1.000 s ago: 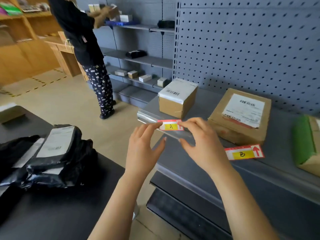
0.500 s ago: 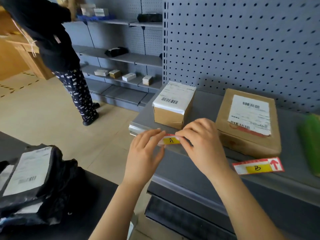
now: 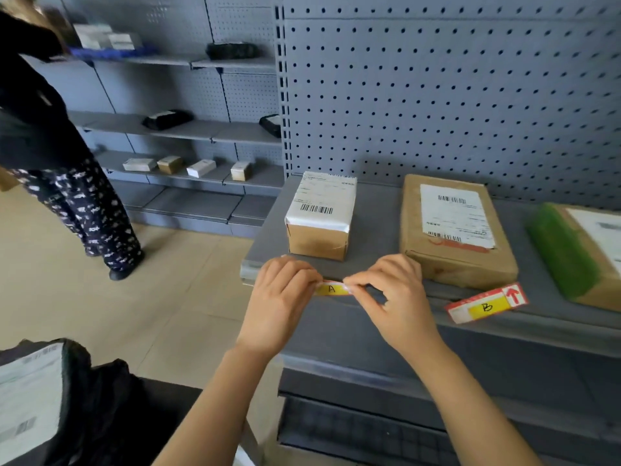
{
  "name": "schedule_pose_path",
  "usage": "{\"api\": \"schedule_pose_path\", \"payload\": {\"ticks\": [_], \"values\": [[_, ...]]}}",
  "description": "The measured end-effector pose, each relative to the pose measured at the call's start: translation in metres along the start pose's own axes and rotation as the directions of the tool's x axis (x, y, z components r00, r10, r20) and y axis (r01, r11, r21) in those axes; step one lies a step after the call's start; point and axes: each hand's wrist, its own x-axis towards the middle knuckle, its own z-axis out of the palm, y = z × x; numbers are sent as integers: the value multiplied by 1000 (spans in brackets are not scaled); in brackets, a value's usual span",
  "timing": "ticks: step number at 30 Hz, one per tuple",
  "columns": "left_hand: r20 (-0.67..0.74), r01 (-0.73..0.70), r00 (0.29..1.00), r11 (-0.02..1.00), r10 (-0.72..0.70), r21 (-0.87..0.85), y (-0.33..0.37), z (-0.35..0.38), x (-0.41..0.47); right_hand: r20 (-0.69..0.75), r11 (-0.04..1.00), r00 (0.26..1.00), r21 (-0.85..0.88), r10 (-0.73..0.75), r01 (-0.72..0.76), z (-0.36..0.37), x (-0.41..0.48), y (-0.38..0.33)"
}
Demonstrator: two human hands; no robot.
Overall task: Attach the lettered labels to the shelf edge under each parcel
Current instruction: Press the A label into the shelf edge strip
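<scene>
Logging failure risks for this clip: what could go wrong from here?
The left hand and right hand pinch the A label at the shelf edge; it could stick crooked.
The B label lies tilted near the right hand; a sweep could knock it off.

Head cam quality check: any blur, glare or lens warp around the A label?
Head view: label A legible, pinched at both ends by left hand and right hand; green-wrapped parcel at right edge soft; person at far left blurred; wide-angle lens bows the pegboard rows; lighting even, no glare.
</scene>
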Motion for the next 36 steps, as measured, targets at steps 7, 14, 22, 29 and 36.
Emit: {"api": "schedule_pose_path", "payload": {"ticks": [7,14,22,29,36], "values": [[-21,-13,1000,1000,13,5,-8,-16,13,40,997,999,-74,12,-9,4,6,-13],[18,-8,1000,997,7,72,-13,-9,-17,43,969,997,-235,-68,76,9,0,-16],[43,-91,995,989,86,118,-20,-5,-32,50,909,984,-379,-169,176,13,-6,-17],[22,-73,997,985,71,154,-19,4,-43,106,865,967,-432,-232,255,18,-9,-21],[28,-38,999,980,33,196,-14,7,-42,31,817,985,-555,-171,159,16,-16,-26]]}}
